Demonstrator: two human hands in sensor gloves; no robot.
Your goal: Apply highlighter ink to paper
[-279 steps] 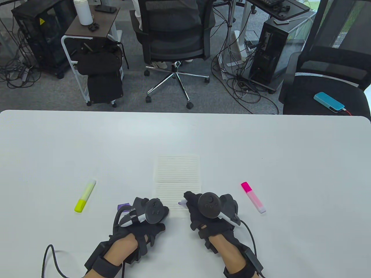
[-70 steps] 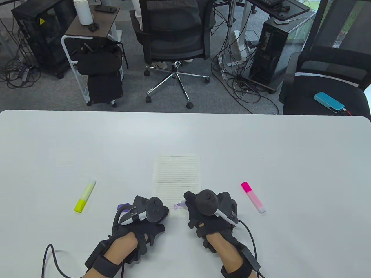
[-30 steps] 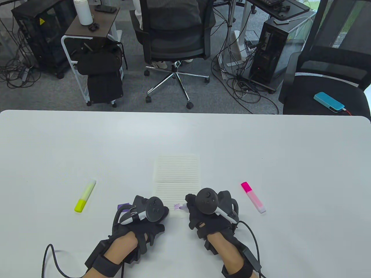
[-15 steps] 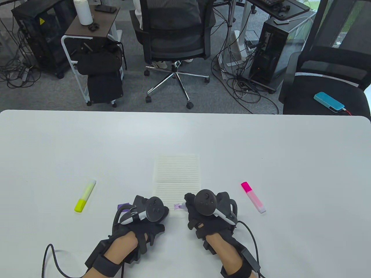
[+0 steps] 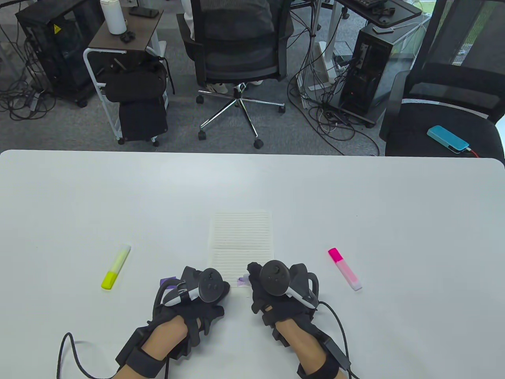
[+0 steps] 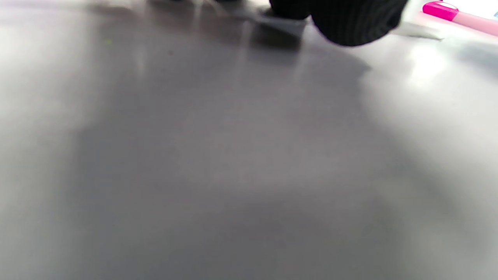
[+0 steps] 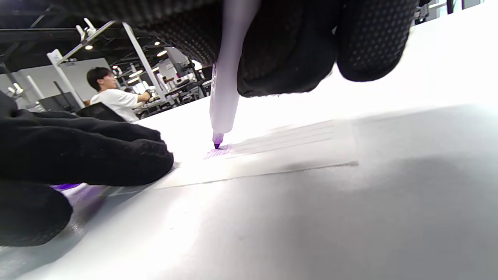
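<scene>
A lined paper [image 5: 241,241] lies mid-table. My right hand [image 5: 276,288] grips a purple highlighter [image 7: 225,97] upright, its tip touching the paper's near left part on a small purple mark [image 7: 218,152]; the tip also shows in the table view [image 5: 240,281]. My left hand [image 5: 197,292] rests on the table at the paper's near left corner, fingers curled [image 7: 97,151]. A purple cap [image 5: 167,283] pokes out of the left hand's far side; it also shows under the fingers in the right wrist view [image 7: 64,186].
A yellow highlighter [image 5: 115,267] lies left of the paper. A pink highlighter [image 5: 345,269] lies right of it, also seen in the left wrist view [image 6: 459,14]. The white table [image 5: 355,197] stretches away beyond the paper. Chairs and cables stand past the far edge.
A purple mark has appeared on the paper where the tip rubs. In the last half second my right hand shifted slightly left with the highlighter. My left hand has not moved.
</scene>
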